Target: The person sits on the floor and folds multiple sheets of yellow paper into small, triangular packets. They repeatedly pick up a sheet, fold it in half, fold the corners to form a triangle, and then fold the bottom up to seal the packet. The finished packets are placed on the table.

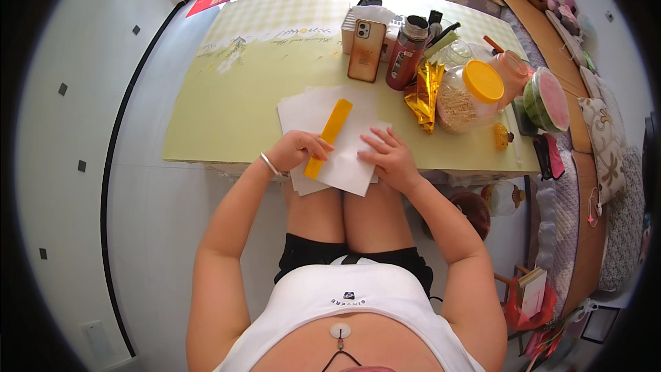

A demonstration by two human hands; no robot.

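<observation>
Several sheets of white paper (350,163) lie fanned in a loose stack at the table's near edge, their lower corners jutting out over my thighs. Across them slants a flat yellow strip (336,122), its upper end tipped to the right. My left hand (301,149) has its fingers curled and pinches the strip's left side, below its middle. Whether the strip is folded paper or something stiffer I cannot tell. Resting on the right part of the sheets, my right hand (389,156) has its fingers spread and holds nothing.
Behind the paper, a phone (366,52) leans upright by a box (348,31). To its right stand a red bottle (406,55), crumpled gold foil (425,94), a yellow-lidded jar (460,105) and a cut watermelon (544,101). A cushioned wooden bench (582,186) runs along the right.
</observation>
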